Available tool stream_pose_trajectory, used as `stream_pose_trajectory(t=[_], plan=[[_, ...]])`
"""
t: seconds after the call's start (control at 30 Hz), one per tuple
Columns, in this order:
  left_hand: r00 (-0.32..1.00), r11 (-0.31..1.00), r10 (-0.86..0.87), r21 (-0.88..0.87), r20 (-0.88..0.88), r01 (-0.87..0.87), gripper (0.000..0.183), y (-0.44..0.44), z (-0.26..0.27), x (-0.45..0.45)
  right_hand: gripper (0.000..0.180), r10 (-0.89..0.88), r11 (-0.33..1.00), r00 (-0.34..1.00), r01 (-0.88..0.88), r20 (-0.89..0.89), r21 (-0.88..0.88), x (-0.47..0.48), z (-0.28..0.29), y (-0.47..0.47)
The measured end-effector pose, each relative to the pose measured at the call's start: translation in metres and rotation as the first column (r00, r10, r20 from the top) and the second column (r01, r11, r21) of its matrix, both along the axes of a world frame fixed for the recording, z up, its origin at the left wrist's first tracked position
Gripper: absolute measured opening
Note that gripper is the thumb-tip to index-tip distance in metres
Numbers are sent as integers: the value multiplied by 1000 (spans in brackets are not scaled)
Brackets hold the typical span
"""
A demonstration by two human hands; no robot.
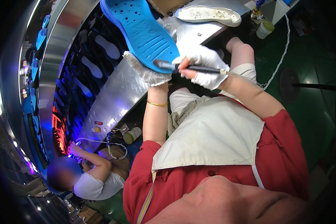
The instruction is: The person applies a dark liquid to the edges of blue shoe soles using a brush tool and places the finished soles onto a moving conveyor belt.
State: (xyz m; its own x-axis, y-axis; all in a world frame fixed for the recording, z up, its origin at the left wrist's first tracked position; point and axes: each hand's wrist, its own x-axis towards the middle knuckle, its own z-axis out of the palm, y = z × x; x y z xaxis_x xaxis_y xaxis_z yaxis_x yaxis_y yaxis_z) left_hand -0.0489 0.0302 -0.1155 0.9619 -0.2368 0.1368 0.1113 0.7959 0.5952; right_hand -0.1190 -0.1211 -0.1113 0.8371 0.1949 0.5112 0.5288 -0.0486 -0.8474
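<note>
My left hand [147, 73], in a worn whitish knit glove, holds a blue shoe sole [148, 36] by its near end. Small holes and several grooves mark the sole's upward face. In a white glove with bare fingertips, my right hand [207, 65] grips a brush by its dark handle [203, 69]. A thin clear tube [240, 77] runs from the handle's rear end. The brush's bristles [163, 64] lie over the near end of the sole, apparently touching it.
A white sole [208, 14] rests on the metal bench [128, 86]. Beyond the bench edge, dark shoe parts and pale insoles [107, 46] lie under blue light. A jar with a green lid [265, 28] stands at right. Another person [98, 179] works farther along the bench.
</note>
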Motion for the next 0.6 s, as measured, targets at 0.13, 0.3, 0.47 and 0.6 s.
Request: stream_pose_trajectory(t=[0.13,0.3,0.47,0.6], plan=[[998,998,19,-60,-61,-22,80,12,-13,11,12,511,790,663,-112,-547,603,8,-8,5],[998,987,-59,-152,11,60,78,1,13,3,10,276,865,842,-7,-463,503,15,3,-10],[992,985,-122,-122,-1,121,83,8,10,13,7,252,937,883,-119,-396,329,15,-1,-5],[973,950,-231,-221,-14,223,86,15,9,16,9,332,939,758,-209,-562,273,14,-4,-6]])
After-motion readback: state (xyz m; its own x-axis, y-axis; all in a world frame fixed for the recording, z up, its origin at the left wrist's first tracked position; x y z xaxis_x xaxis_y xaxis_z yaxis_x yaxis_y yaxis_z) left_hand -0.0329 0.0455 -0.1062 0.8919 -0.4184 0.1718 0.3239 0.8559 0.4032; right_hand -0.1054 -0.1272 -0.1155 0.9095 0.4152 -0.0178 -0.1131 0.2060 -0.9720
